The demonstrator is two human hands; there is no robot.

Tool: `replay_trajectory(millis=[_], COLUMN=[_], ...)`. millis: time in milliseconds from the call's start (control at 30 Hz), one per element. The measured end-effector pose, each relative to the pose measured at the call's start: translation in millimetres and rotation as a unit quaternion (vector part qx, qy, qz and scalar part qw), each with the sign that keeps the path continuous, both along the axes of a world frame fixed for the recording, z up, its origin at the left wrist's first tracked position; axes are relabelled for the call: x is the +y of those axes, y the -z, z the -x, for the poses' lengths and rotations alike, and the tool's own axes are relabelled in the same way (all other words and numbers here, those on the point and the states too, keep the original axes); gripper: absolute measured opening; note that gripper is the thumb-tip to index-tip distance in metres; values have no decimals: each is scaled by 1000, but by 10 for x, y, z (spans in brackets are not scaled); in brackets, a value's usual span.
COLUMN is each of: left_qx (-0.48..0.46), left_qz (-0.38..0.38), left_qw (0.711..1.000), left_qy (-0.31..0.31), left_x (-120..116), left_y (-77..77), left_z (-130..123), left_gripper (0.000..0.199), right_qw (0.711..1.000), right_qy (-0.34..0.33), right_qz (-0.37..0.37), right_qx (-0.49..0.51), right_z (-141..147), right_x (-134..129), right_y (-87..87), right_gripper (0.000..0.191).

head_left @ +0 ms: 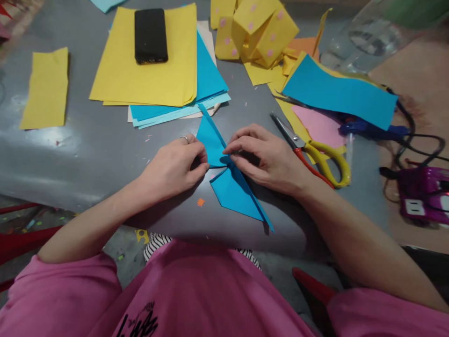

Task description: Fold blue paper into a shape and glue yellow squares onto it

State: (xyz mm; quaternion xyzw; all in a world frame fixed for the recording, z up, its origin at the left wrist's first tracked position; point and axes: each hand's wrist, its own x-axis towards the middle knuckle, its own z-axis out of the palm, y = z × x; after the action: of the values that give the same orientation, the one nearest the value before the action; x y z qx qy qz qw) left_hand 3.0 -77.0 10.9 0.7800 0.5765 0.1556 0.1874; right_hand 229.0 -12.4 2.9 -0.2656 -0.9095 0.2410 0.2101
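A folded blue paper piece (pixel 240 192) lies at the table's near middle, with two wing-like parts and a long narrow fold running diagonally. My left hand (pixel 177 164), a ring on one finger, pinches the lower edge of its upper part between thumb and forefinger. From the right, my right hand (pixel 268 157) pinches the paper at its centre, where the parts meet. Yellow-and-red-handled scissors (pixel 328 161) lie just right of my right hand. A small orange scrap (pixel 200 202) rests below my left hand.
Beyond my hands, a black phone (pixel 150 35) sits on stacked yellow sheets (pixel 115 79). One yellow strip (pixel 47 89) lies left. At the right are dotted yellow paper shapes (pixel 259 28), a blue strip (pixel 340 91), a clear cup (pixel 372 35) and a purple device (pixel 426 194) with cords.
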Motion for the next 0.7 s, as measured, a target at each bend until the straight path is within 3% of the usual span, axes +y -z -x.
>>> replay_trajectory(millis=[300,533,700], left_qx=[22,45,43], left_qz=[-12,20,19], left_qw=[1000,999,999], left_qy=[4,2,7], left_x=[27,61,70], left_y=[8,-16,-25], left_z=[12,-22,-31], left_gripper=[10,9,10], right_qw=[999,999,995], right_qy=[-34,-50,-93], right_qz=[16,15,-13], right_qx=[-29,-11,-28], right_z=[-43,-71,-96], right_x=[68,68,93], right_y=[30,41,-5], right_gripper=[20,22,32])
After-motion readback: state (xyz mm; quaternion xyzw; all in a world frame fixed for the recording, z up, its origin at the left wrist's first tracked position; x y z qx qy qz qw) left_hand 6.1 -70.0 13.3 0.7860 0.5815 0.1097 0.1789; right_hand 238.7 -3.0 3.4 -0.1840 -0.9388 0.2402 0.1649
